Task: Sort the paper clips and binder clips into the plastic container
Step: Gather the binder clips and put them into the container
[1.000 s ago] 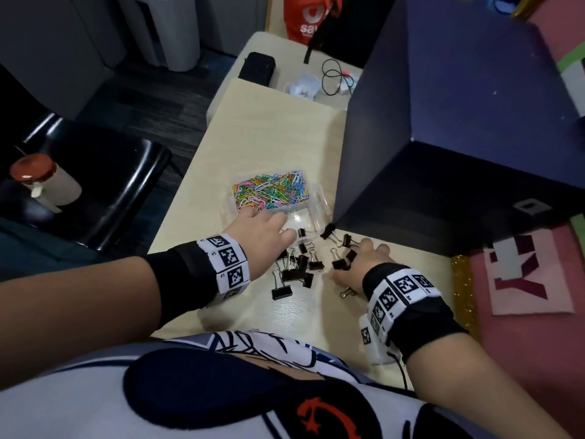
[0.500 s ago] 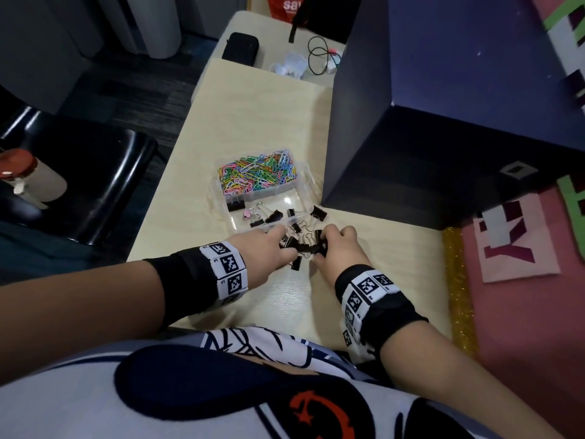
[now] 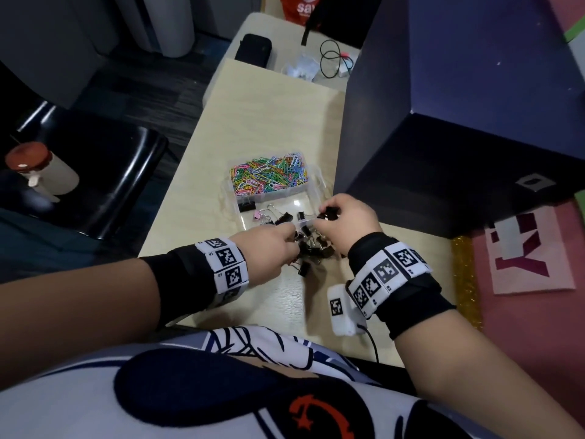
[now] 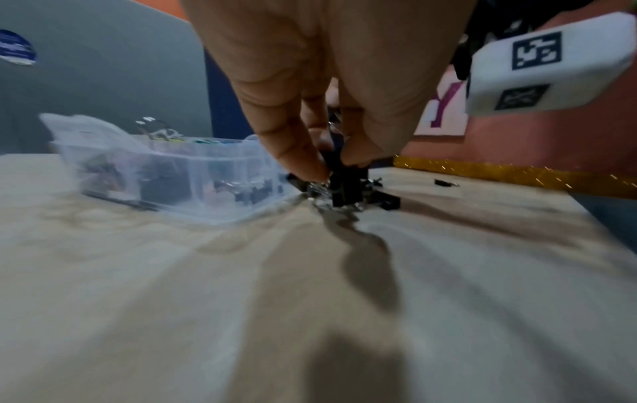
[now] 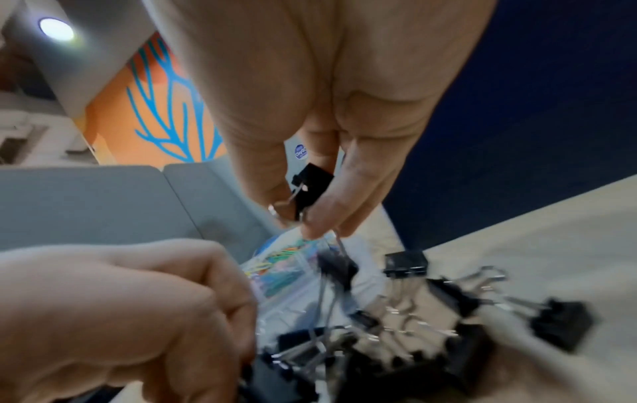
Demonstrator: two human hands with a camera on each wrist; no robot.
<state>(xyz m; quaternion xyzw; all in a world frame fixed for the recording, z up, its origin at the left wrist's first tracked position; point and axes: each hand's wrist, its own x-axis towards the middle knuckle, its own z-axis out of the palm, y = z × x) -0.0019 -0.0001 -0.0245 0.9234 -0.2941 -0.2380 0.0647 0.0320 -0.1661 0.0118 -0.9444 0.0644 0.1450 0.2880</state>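
A clear plastic container (image 3: 316, 182) stands mid-table. Its far compartment is full of coloured paper clips (image 3: 269, 172); the near one holds a few binder clips (image 3: 278, 217). A pile of black binder clips (image 3: 311, 250) lies on the table just in front of it. My left hand (image 3: 292, 231) reaches into the pile, and in the left wrist view my left hand (image 4: 334, 169) pinches a black binder clip (image 4: 344, 185). My right hand (image 3: 324, 213) is raised over the container's near right corner. It pinches a black binder clip (image 5: 310, 188), and another clip (image 5: 336, 267) dangles below it.
A large dark blue box (image 3: 443, 122) stands close on the right, right behind the container. A black chair (image 3: 95, 172) with a bottle (image 3: 41, 172) is left of the table. A black pouch (image 3: 253, 52) and cables (image 3: 332, 58) lie at the far end.
Both hands swept the scattered binder clips into one pile in front of the container. The right hand has since lifted with clips toward the container, while the left stays in the pile.
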